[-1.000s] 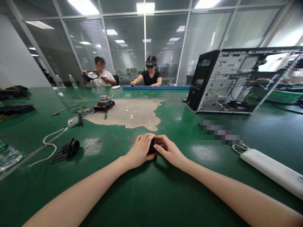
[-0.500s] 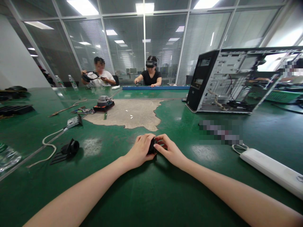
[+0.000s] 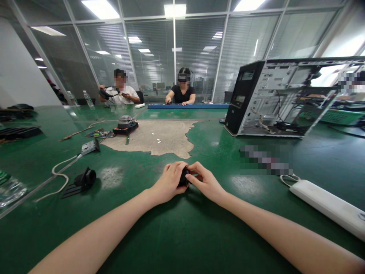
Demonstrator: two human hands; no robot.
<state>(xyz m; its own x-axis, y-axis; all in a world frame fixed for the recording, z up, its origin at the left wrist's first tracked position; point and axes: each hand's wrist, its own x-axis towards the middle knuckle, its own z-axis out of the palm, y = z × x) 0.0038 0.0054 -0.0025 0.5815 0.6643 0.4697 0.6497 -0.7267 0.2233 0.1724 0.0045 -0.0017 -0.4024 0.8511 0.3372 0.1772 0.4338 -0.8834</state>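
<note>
"Black is the small part [image 3: 184,178] on my screen. Who has it?"

"Both of my hands do. My left hand [image 3: 170,180] wraps around it, clamped on its left side. My right hand [image 3: 203,182] pinches its other side with thumb and fingers."

"And where is it?"

"Right in the middle, between my 2 hands, over the near part of the green table [image 3: 171,243]. I can't tell if it touches the top, because my fingers hide a lot of it."

"What do I see to the left?"

"A black piece with a round end [image 3: 85,179]. Near it, a pale cord [image 3: 67,179] goes up to a metal box [image 3: 89,146]. A clear bottle [image 3: 13,190] lies at the edge of my view."

"And to the right?"

"A long white bar [image 3: 322,203]. Near its end is a blurry thing [image 3: 266,160], and I can't tell what it is. Farther back stands an open computer case [image 3: 243,102]."

"Who is across from me?"

"2 people. The person in white [image 3: 131,95] holds something black. The person in black [image 3: 185,93] sits behind a blue strip [image 3: 185,106]."
</note>
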